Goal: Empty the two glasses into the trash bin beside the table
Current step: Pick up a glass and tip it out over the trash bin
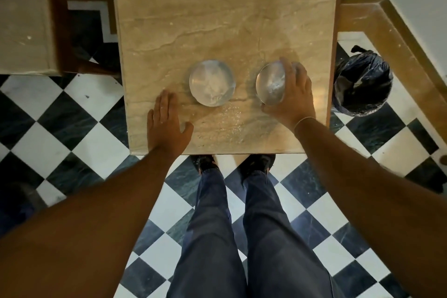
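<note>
Two clear glasses stand on the beige marble table [217, 19], seen from above. The left glass [212, 83] holds some white grainy stuff and stands free. Around the right glass [269, 84], which also holds white grains and looks slightly tilted, my right hand [291, 94] is wrapped from its right side. My left hand [167, 123] lies flat on the table near the front edge, fingers together, a little left of the left glass. The trash bin [361, 82], lined with a dark bag, stands on the floor just right of the table.
White grains are scattered on the table in front of the glasses. A second marble-topped table [24, 19] stands to the left. The floor is black and white checkered tile [72, 133]. A wall with a brown skirting [399, 38] runs behind the bin.
</note>
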Demonstrator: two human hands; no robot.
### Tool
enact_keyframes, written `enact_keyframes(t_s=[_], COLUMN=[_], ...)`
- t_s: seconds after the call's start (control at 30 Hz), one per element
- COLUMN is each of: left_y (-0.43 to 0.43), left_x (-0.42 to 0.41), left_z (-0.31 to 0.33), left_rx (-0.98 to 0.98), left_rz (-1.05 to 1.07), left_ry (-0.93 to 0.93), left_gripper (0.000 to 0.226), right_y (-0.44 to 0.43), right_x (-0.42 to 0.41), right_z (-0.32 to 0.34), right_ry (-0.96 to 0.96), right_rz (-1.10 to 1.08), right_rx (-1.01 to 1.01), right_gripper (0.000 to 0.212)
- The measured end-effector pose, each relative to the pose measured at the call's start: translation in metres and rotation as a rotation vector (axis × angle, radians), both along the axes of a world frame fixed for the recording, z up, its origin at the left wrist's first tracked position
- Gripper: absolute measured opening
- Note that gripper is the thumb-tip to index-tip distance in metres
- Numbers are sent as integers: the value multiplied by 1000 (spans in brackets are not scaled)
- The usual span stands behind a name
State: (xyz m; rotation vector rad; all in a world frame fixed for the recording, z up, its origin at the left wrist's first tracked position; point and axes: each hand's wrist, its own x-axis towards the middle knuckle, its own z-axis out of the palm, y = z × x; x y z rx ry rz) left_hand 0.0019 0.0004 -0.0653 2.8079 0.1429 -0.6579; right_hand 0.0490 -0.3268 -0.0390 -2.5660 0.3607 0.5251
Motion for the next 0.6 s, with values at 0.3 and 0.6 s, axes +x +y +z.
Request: enact_keyframes(t_s=[0.3, 0.6], left_y=[-33, -157], left_x=[30, 75], left_z=[43, 87], left_rx=[12, -259], left_rz=[2, -250], left_ry=[-553, -23], left_gripper=[51, 57], right_y=[-5, -7], right_x=[-12, -43], right_z=[8, 43], right_ry=[-140, -273], right_rz=[-38, 1], right_rx=[49, 188], right_gripper=[120, 119])
